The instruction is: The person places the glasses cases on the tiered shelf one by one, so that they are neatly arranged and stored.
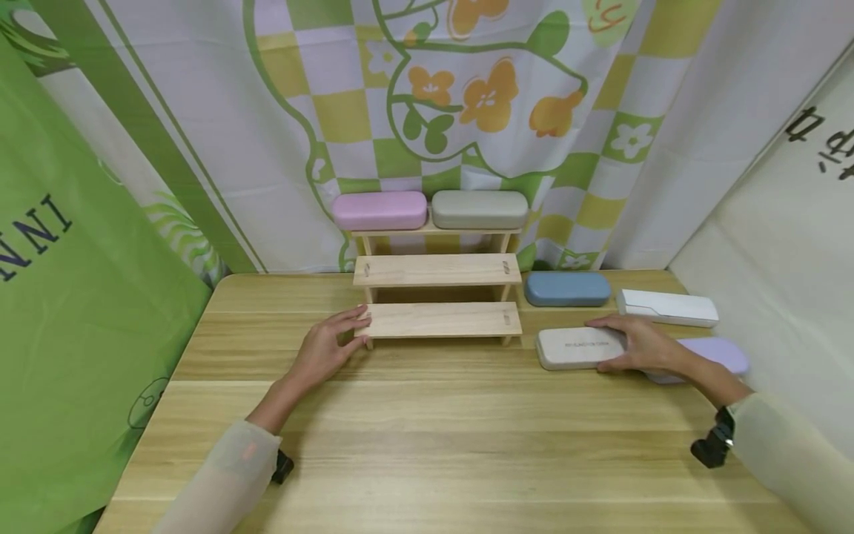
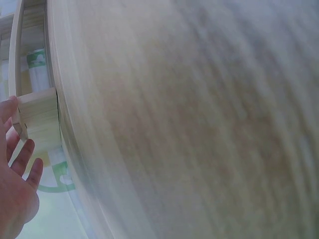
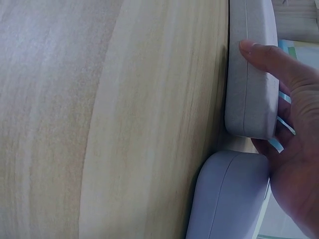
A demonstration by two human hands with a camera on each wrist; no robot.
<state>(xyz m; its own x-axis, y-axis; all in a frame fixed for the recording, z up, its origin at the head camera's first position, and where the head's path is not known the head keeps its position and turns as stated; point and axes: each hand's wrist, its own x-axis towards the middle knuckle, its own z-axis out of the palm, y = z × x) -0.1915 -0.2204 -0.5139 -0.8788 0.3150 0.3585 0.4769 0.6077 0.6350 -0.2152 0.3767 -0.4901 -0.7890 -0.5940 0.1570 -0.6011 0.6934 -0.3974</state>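
Observation:
My right hand (image 1: 643, 343) grips the right end of an off-white glasses case (image 1: 567, 348) with dark lettering on its lid. In the right wrist view the thumb presses one long side of this case, and the other fingers are partly hidden behind it. A lilac glasses case (image 1: 717, 356) lies just behind that hand, partly covered by it. My left hand (image 1: 325, 345) holds the left end of the lowest step of a three-step wooden display stand (image 1: 440, 320), thumb at the front corner. On the top step sit a pink glasses case (image 1: 380, 211) and a grey-green glasses case (image 1: 480, 209).
Right of the stand, a blue glasses case (image 1: 567, 288) and a white glasses case (image 1: 667, 307) lie on the wooden table (image 1: 427, 437). A patterned curtain (image 1: 460, 96) hangs directly behind the stand. Green cloth (image 1: 73, 297) borders the left side, white cloth (image 1: 774, 252) the right.

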